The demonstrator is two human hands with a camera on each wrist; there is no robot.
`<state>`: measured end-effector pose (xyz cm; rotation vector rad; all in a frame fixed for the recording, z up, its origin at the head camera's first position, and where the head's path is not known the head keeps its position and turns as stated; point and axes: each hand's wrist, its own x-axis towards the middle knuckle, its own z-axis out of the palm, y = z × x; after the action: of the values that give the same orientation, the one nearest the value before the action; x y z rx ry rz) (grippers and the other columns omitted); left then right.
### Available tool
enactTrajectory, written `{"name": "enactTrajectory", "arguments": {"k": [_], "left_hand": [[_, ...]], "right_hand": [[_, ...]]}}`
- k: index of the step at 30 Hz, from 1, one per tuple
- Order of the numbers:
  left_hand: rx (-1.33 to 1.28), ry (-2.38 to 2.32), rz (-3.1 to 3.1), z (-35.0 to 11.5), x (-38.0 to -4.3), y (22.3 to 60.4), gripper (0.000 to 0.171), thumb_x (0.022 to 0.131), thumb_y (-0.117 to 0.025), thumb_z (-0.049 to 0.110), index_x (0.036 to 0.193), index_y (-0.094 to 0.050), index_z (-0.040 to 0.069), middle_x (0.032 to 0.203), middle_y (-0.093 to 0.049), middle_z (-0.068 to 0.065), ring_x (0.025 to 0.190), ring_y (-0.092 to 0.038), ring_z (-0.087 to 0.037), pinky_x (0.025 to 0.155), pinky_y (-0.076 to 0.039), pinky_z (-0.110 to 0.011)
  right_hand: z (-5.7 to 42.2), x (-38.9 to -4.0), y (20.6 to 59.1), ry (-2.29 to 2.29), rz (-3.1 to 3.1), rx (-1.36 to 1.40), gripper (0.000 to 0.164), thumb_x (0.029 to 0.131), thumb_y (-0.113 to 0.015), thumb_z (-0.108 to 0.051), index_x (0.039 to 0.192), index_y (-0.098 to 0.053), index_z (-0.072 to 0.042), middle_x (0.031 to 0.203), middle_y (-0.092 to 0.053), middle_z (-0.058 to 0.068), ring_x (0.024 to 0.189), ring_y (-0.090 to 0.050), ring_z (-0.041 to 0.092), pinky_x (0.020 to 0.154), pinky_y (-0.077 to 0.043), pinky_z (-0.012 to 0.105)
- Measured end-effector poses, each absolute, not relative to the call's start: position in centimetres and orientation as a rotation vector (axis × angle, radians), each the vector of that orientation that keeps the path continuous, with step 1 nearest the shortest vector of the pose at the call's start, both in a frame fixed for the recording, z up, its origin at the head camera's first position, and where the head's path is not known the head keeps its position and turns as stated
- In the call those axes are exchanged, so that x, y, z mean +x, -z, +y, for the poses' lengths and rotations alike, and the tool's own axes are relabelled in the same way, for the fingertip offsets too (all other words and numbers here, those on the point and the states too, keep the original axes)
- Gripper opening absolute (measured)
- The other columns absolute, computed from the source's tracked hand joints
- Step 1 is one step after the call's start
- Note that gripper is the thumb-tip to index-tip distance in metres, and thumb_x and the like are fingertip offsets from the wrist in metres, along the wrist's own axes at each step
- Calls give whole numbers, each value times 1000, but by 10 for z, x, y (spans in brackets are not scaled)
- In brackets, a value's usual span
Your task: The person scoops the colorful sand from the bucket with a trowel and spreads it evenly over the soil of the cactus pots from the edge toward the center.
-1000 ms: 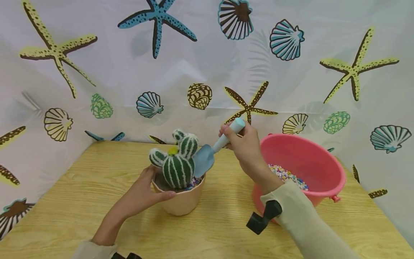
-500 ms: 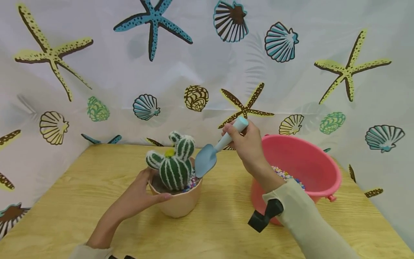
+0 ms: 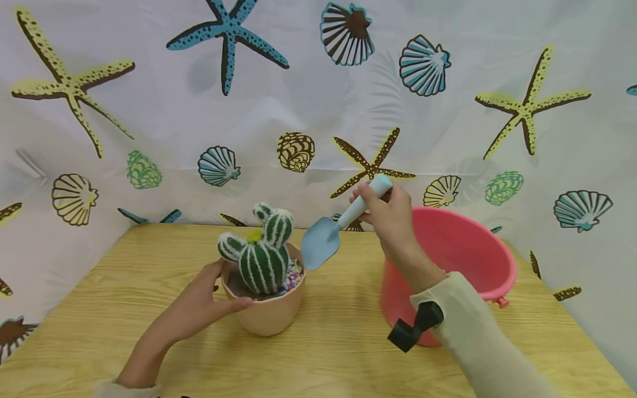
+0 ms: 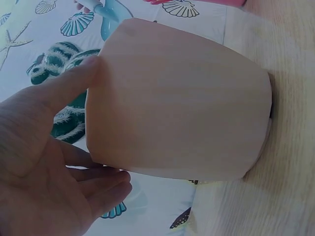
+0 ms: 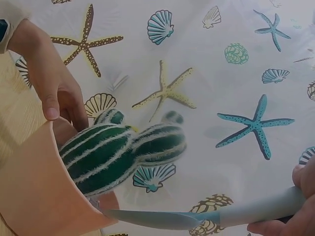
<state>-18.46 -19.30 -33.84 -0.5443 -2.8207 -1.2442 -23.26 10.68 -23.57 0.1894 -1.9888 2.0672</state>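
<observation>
A peach flowerpot [image 3: 273,316] holds a green knitted cactus [image 3: 264,268] with white stripes and a yellow flower. Small coloured pebbles [image 3: 294,274] lie on the right side inside the pot. My left hand [image 3: 196,307] grips the pot's left side, thumb at the near rim; the left wrist view shows its fingers [image 4: 110,191] on the other side. With my right hand [image 3: 390,213] I hold a light blue trowel [image 3: 320,241] by its handle, blade slanting down beside the pot's right rim. The blade's visible face carries no pebbles.
A pink bucket [image 3: 398,301] stands on the right, partly behind my right forearm, which hides most of its inside. Wooden tabletop [image 3: 338,331] lies between pot and bucket. Behind hangs a white cloth [image 3: 318,105] printed with starfish and shells.
The trowel has moved right and away from the cactus, its blade leaving the pot's inside for beside the rim. More pebbles show in the pot. My left hand keeps its hold.
</observation>
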Motion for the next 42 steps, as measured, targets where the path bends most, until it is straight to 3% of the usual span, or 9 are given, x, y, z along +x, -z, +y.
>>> {"name": "enactTrajectory", "arguments": {"k": [5, 16, 24, 29, 33, 42], "left_hand": [[-557, 1208, -2823, -192, -181, 333, 84, 88, -68, 38, 146, -26, -5, 142, -34, -30, 131, -36, -46, 97, -42, -59], [-537, 1152, -2830, -188, -175, 325, 78, 90, -65, 36, 144, -29, -7, 143, -34, -30, 129, -39, -45, 94, -47, -53], [-493, 1102, -2824, -185, -168, 321, 63, 92, -63, 36, 138, -42, -2, 131, -42, -25, 119, -47, -40, 93, -48, -51], [-483, 1049, -2818, -184, -161, 317, 57, 92, -62, 36, 131, -48, -3, 124, -46, -21, 115, -51, -35, 91, -48, -50], [-479, 1007, -2827, -184, -157, 317, 52, 92, -62, 36, 124, -52, -5, 121, -48, -21, 111, -53, -35, 88, -49, -50], [-492, 1013, -2845, -174, -151, 314, 51, 92, -62, 36, 122, -53, -4, 118, -49, -21, 102, -57, -31, 82, -52, -46]], "right_hand": [[111, -233, 233, -2092, -1967, 159, 24, 97, -54, -13, 113, -48, 5, 111, -60, 20, 104, -64, 30, 85, -54, 41], [125, -232, 227, -2082, -1990, 162, 27, 99, -51, -15, 117, -46, 4, 117, -58, 23, 105, -64, 28, 86, -54, 39], [141, -230, 224, -2052, -2000, 149, 28, 100, -49, -19, 119, -42, 0, 107, -59, 10, 98, -64, 19, 91, -52, 41], [149, -229, 222, -2049, -1981, 132, 26, 100, -49, -19, 117, -42, -2, 104, -59, 8, 103, -64, 23, 92, -51, 41], [152, -229, 221, -2069, -1955, 135, 20, 100, -49, -19, 112, -43, -4, 101, -59, 7, 97, -64, 20, 92, -52, 41], [165, -224, 219, -2036, -1984, 133, 16, 101, -45, -22, 109, -40, -10, 102, -58, 3, 102, -62, 20, 96, -49, 42]]}}
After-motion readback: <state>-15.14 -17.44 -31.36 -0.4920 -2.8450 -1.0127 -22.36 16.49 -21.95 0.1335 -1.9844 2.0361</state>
